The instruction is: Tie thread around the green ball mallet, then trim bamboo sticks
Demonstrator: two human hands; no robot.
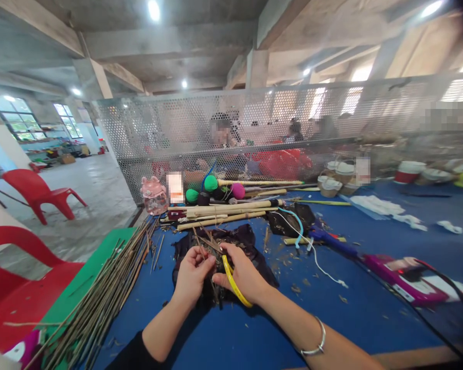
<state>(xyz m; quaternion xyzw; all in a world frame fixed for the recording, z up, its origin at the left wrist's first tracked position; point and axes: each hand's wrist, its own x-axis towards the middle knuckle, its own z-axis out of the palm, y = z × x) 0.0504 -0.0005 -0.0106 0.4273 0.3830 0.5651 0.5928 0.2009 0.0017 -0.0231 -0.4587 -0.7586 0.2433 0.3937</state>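
Observation:
My left hand is closed, pinching a thin brown twig between thumb and fingers. In my right hand is a pair of scissors with a yellow handle. The fingers wrap the handle, and the metal blades point up and left, close to the twig. Whether the blades touch the twig I cannot tell. Under both hands lies a crumpled black cloth strewn with plant scraps. A big bundle of long thin sticks lies to the left of my left hand.
Thicker pale sticks lie across the blue table. Behind them are green and pink balls, a pink bottle and a perforated metal partition. A magenta device with a cable sits right; red chairs stand left.

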